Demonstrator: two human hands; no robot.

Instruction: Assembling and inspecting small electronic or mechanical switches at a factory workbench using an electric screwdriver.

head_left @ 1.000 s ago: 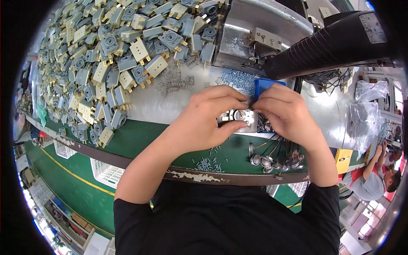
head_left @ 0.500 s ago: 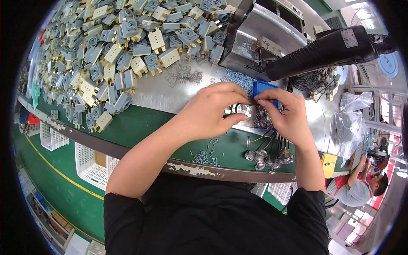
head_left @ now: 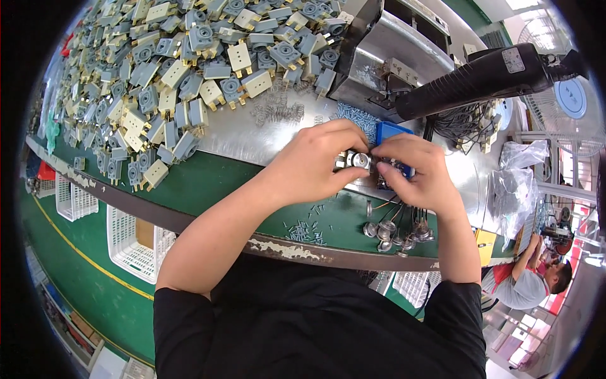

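Clamped in the left grip (head_left: 319, 161), between thumb and bent fingers: a small silver-and-white metal part with a round, ringed centre (head_left: 360, 160), held over the shiny grey metal surface (head_left: 233, 136), just in front and to the left of a blue plastic bin (head_left: 392, 130); too covered to tell whether touching the metal below. Reaching in at the right side of that part with the right grip (head_left: 420, 170), thumb and fingertips drawn near each other; impossible to tell whether pinched on anything there. Behind the left grip, lying loose: a pile of small bluish screws (head_left: 355, 120) and, farther left, a tangle of thin silver coil springs (head_left: 278, 108). Heaped across the back left: many grey and cream plastic housings with brass prongs (head_left: 167, 76). Slanting in from the right, behind the bin: a thick black ribbed tool (head_left: 467, 83). Along the green front strip (head_left: 221, 170), scattered nearest the edge: more bluish screws (head_left: 306, 232); then, just left of the right forearm, a cluster of round silver metal caps on thin leads (head_left: 386, 232).
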